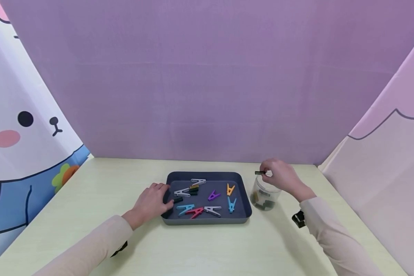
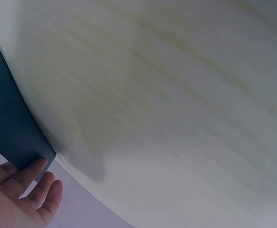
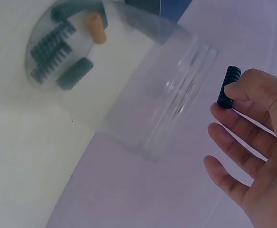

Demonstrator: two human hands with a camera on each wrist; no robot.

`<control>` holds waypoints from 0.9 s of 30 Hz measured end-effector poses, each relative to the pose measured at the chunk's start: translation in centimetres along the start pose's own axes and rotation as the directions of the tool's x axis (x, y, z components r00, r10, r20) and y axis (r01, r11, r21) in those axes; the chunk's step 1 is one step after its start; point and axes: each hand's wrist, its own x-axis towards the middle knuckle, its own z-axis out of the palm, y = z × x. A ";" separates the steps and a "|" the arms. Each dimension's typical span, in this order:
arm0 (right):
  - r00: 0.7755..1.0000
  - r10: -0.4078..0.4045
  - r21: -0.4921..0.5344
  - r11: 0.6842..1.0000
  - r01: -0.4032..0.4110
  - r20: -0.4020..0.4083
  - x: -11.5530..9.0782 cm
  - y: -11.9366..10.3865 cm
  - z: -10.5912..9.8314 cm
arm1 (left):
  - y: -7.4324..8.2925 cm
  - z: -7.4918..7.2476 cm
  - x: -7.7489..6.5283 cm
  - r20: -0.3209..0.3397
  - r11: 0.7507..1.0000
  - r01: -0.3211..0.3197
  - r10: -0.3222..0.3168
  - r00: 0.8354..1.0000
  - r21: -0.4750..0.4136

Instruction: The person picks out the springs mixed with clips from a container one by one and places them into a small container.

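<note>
1. I have one dark spring (image 3: 229,87) pinched between thumb and fingertips of the right hand (image 1: 281,177), just above the rim of the clear jar (image 1: 272,194)
2. Inside that jar I make out other springs (image 3: 75,73), mostly dark, one orange
3. I see the left hand (image 1: 149,203), fingers loosely extended, touching the grey tray (image 1: 207,221) at its left side
4. Inside the tray I see coloured clips (image 1: 213,196) and more springs (image 1: 193,193)

Tray (image 2: 7,111) sliced by the left wrist view's left edge; over in the head view, springs (image 1: 269,204) inside the clear jar (image 1: 266,193) are too blurred to count!
</note>
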 end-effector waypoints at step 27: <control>0.995 0.047 -0.028 0.999 -0.045 0.087 -1.8 1.6 1.5 | 0.1 0.1 0.0 -0.007 1.000 0.003 -0.003 1.000 -0.002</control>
